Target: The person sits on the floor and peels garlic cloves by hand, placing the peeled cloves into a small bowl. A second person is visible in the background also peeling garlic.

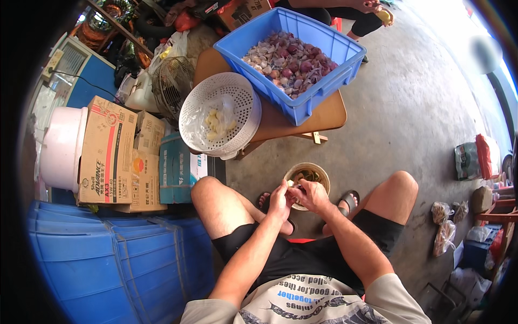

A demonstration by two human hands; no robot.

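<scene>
My left hand (279,201) grips a small pale peeled clove (290,183), probably garlic, between thumb and fingers. Close against it, my right hand (316,195) pinches a small dark item (298,187), too small to make out, near the clove. Both hands are over a round pale bucket (325,176) on the floor between my feet, with dark and brownish scraps inside. Beyond it, a white perforated basket (247,95) holds a clear plastic bag with several peeled cloves (213,120). A blue plastic crate (336,38) contains unpeeled garlic and purple shallots (289,60).
Basket and crate rest on a brown folding table (323,117). Cardboard boxes (107,158), a fan (172,83) and large blue bins (77,251) stand to my left. Bagged goods (444,233) lie on the right. Another person's hand (385,18) holds something yellowish at the top.
</scene>
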